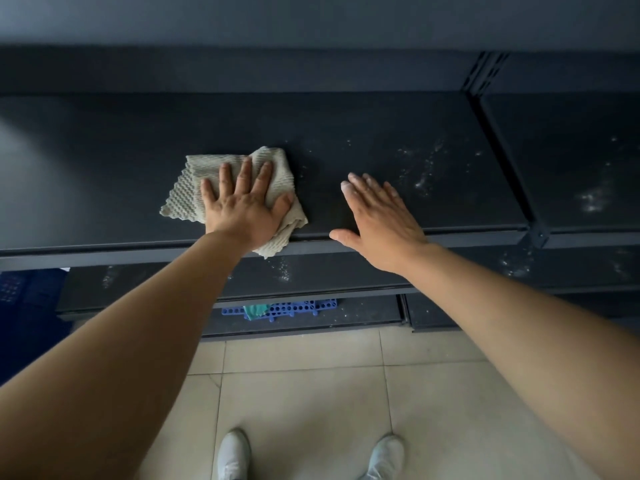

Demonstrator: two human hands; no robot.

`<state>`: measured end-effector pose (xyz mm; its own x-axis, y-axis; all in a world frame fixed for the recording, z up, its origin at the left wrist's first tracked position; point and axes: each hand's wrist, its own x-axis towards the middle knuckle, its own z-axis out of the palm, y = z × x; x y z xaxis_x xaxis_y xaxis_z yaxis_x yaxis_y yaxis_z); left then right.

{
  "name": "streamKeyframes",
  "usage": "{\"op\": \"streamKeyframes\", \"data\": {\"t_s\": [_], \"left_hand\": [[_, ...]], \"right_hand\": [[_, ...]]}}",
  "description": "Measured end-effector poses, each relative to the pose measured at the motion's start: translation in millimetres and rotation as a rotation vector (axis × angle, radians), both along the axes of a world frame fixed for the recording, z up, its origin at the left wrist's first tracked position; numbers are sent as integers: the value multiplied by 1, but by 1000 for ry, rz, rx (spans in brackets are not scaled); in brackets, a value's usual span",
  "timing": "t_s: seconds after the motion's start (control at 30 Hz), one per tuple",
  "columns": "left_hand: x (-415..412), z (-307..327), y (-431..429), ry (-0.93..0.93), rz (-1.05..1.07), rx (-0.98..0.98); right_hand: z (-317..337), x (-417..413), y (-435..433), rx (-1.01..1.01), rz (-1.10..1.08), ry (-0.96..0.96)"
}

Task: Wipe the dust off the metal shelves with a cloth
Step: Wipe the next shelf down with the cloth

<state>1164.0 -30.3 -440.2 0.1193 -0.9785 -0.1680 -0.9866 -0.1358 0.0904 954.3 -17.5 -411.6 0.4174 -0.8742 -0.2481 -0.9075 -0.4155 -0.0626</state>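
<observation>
Dark metal shelf speckled with white dust, beige cloth pressed flat under left hand, fingers spread, right hand laid flat alongside, nothing held

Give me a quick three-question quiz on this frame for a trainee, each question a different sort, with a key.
1. True or false: the left hand presses the cloth on the shelf with straight fingers.
2. Where does most of the visible dust on this shelf lie?
A. left of the cloth
B. right of the right hand
C. between the two hands
3. Fill in: the right hand holds ____.

Key: 1 true; 2 B; 3 nothing (it is open at the shelf's front edge).
</observation>
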Motion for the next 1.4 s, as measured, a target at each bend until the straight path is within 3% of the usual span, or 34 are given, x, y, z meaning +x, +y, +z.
{"op": "streamKeyframes", "data": {"t_s": [0.4, 0.7, 1.03, 1.23, 1.4], "left_hand": [[-136, -2, -20, 14, -95, -1], [-111, -2, -11, 31, -100, -30], [-87, -3, -27, -4, 74, -1], [-121, -1, -37, 54, -154, -6], [-98, -2, -34, 73, -186, -35]], "right_hand": [[-5, -83, -16, -25, -138, -23], [-6, -82, -30, 10, -63, -28], [-3, -89, -36, 21, 34, 24], [0, -87, -42, 47, 51, 39], [3, -81, -45, 35, 96, 47]]}}
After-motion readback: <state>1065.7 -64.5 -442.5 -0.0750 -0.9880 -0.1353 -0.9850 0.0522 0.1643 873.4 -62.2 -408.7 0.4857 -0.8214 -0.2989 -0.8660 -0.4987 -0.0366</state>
